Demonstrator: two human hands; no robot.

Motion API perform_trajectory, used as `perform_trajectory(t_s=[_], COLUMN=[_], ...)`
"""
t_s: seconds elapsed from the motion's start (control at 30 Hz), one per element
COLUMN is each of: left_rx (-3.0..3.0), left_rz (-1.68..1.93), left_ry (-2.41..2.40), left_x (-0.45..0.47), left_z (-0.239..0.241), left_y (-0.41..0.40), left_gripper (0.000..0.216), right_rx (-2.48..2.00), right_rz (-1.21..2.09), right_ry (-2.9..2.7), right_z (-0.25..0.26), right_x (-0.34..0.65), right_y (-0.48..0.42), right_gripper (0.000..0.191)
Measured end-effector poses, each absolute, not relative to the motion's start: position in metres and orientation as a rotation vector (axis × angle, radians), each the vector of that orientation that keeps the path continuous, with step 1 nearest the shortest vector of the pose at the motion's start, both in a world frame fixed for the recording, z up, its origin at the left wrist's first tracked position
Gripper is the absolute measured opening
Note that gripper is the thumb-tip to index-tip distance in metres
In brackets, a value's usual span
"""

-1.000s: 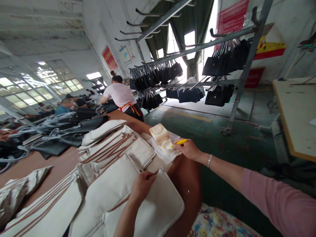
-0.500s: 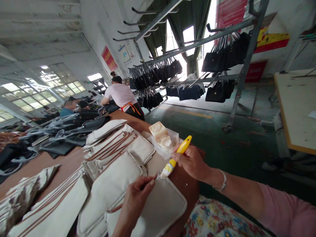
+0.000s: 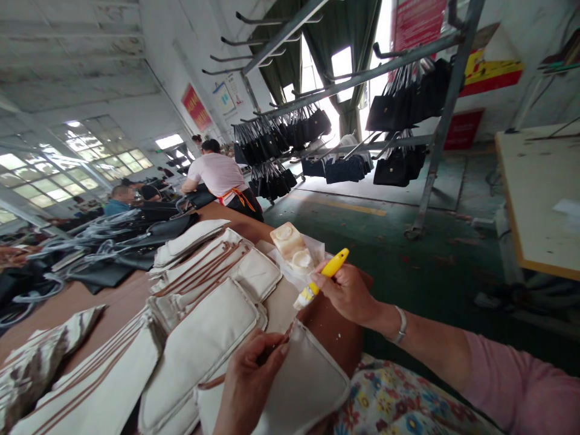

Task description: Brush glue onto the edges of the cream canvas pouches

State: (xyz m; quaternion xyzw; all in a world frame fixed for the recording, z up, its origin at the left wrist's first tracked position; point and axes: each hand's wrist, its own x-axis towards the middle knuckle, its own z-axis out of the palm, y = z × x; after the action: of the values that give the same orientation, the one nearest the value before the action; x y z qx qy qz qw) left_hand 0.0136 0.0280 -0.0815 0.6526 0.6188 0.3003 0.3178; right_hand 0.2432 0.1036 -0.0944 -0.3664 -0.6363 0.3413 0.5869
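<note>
My right hand (image 3: 351, 296) grips a yellow-handled paintbrush (image 3: 334, 264), its bristles coated white and pointing down to the left. The bristle tip is just above the corner of an off-white bag piece (image 3: 310, 371) with a piped edge, apart from it. With thumb and fingers, my left hand (image 3: 254, 365) pinches a thin brown strip (image 3: 288, 332) at that corner. Beyond the brush sits a stained plastic container (image 3: 287, 238), cut open, with white paste (image 3: 301, 260) in it. More off-white pieces (image 3: 206, 329) lie stacked left of my left hand.
Brown-trimmed off-white pieces (image 3: 104, 362) spread over the brown table (image 3: 122, 302). Black bags (image 3: 113, 266) with wrapped handles pile up farther left. A person (image 3: 217, 175) bends over the far end. A metal rack (image 3: 435, 175) with hanging black bags stands beyond; another table (image 3: 539, 199) is at right.
The brush has lifted away from the bag piece's corner, up and to the left. My left hand has shifted slightly down, still pinching the strip, and the piece has tilted a little.
</note>
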Motion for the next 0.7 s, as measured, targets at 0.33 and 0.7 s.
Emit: perform_trajectory(t_s=[0.33, 0.7], left_rx=[2.029, 2.108], left_rz=[0.921, 1.025], left_ry=[1.578, 1.891], left_x=[0.018, 0.000], left_z=[-0.076, -0.051], left_y=[0.004, -0.035], left_gripper=[0.012, 0.014], right_rx=[-0.669, -0.711], right_rz=[1.468, 1.629], right_ry=[-1.381, -1.119], right_z=[-0.076, -0.068], right_x=[0.242, 0.227], right_y=[0.101, 0.080], right_gripper=[0.025, 0.022])
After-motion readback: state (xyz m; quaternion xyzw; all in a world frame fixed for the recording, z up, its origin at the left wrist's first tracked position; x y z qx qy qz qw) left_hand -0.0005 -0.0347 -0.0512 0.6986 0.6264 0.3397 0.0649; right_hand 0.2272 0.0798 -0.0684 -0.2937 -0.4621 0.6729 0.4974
